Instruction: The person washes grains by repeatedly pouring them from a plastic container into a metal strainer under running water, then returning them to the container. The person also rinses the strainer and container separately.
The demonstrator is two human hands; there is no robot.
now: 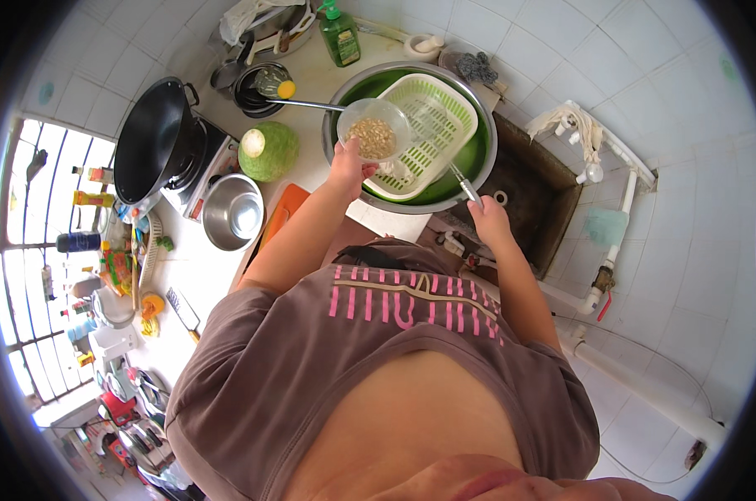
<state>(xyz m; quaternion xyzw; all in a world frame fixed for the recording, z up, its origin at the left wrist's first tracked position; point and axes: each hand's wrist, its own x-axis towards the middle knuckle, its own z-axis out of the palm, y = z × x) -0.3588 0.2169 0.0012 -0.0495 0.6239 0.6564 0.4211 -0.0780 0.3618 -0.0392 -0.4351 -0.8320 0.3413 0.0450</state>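
Note:
My left hand (351, 169) grips the near rim of a clear bowl (401, 125) that holds small pale-brown seeds or kernels (373, 138). The bowl is above the left side of a white-and-green slotted plastic basket (462, 116). Something white and crumpled (395, 170) shows in the basket by my fingers. This basket sits in a wide steel-rimmed basin (490, 134) with a green interior. With my right hand (490, 220) I hold a metal-handled utensil (467, 186); its far end reaches the basket's near right edge, and its shape is unclear.
A stone sink (522, 194) lies right of the basin. Left are a cut green melon or gourd (270, 153), a steel bowl (227, 216) and a black wok (155, 138) on a stove. Behind stand a green pump bottle (340, 41) and a mortar (421, 49). A cleaver (180, 309) lies left.

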